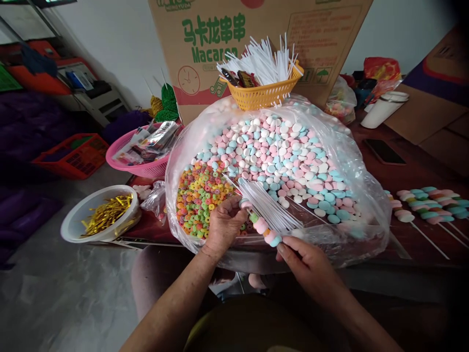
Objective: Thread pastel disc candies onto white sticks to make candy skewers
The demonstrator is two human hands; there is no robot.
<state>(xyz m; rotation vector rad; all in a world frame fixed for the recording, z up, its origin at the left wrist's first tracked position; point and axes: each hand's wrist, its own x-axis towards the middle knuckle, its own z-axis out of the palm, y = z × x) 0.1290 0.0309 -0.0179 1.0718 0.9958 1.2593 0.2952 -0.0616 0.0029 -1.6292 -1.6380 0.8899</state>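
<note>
Between my hands slants a candy skewer (261, 225), a stick threaded with pink and blue marshmallows and green and orange rings. My right hand (306, 259) pinches its lower end by the blue marshmallow. At its upper end, my left hand (226, 222) is closed with a pale marshmallow (245, 202) between thumb and fingers; whether the stick has entered it I cannot tell. Beside my left hand lie colourful cereal rings (198, 195). A bundle of white sticks (269, 205) rests just beyond the skewer. Pink, white and blue marshmallows (271, 146) fill the open plastic bag (370, 195).
A yellow basket (264, 95) of sticks stands behind, before a large carton (205, 49). At left are a pink basket (146, 168) of packets and a white bowl (71, 230) with gold ties (106, 215). Finished-looking skewers (432, 203) and a phone (384, 151) lie right.
</note>
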